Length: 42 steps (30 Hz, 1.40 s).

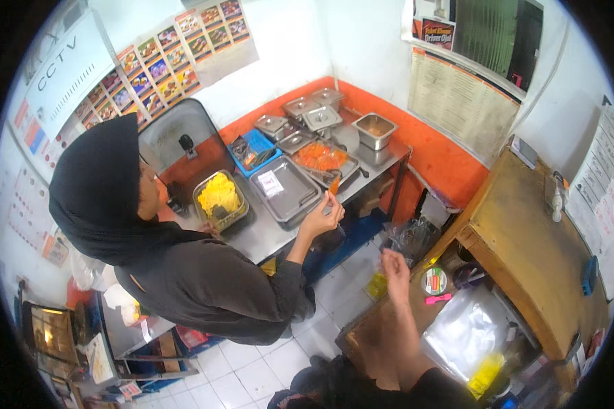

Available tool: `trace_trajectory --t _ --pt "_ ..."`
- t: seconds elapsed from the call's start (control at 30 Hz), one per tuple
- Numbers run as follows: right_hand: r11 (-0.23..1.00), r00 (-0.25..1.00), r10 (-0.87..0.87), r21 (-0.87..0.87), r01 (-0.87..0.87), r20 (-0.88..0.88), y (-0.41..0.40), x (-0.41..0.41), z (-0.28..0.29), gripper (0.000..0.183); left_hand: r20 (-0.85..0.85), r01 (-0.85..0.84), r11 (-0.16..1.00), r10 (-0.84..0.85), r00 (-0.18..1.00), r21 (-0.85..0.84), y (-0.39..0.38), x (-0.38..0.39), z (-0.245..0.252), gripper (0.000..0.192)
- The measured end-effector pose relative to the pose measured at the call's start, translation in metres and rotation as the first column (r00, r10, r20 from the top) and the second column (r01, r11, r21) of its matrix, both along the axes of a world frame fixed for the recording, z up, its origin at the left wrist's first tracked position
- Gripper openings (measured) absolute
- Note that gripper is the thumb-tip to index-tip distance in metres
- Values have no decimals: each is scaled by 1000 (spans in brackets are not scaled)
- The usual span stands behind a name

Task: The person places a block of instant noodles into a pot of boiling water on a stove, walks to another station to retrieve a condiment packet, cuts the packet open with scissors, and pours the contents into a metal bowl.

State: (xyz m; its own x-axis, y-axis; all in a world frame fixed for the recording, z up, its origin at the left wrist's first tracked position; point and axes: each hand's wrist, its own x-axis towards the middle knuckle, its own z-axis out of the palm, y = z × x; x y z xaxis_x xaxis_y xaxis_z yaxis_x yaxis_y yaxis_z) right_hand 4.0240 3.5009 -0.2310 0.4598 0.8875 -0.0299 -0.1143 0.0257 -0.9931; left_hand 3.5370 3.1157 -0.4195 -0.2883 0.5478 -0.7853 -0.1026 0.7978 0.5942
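One of my hands (pixel 396 268) is raised over the edge of the wooden counter (pixel 373 327), fingers loosely curled and blurred; whether it is left or right is hard to tell, though it looks like my left. Nothing is plainly seen in it. Near it lie a clear plastic bag (pixel 414 235), a round labelled tub (pixel 434 280), a pink plastic clip (pixel 438 298) and a stack of clear plastic bags (pixel 465 332). My other hand is not seen. A yellow package (pixel 485 376) lies at the lower right.
A co-worker in a black head covering (pixel 94 184) stands at a steel table (pixel 261 245), holding an orange piece (pixel 333 185). On the table are a container of yellow food (pixel 219 197), lidded steel pans (pixel 321 118), a blue basket (pixel 253 148) and a tray of orange food (pixel 321 156).
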Motion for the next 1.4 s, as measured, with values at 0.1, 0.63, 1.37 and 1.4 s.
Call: trace_trajectory --t 0.1,0.63,1.37,1.4 --pt "990 993 119 74 -117 -26 14 -16 54 41 -16 13 1000 -13 1000 -1 -15 1 4 43" --pt "947 966 186 231 -225 177 31 -30 128 20 -291 613 747 -545 787 257 9 -64 -10 41" --pt "889 833 426 7 -458 352 -202 -75 205 16 -415 564 92 -581 700 821 238 221 380 11" --pt "898 851 404 32 -439 336 -204 -73 204 15 -414 565 89 -589 694 820 239 223 380 11"
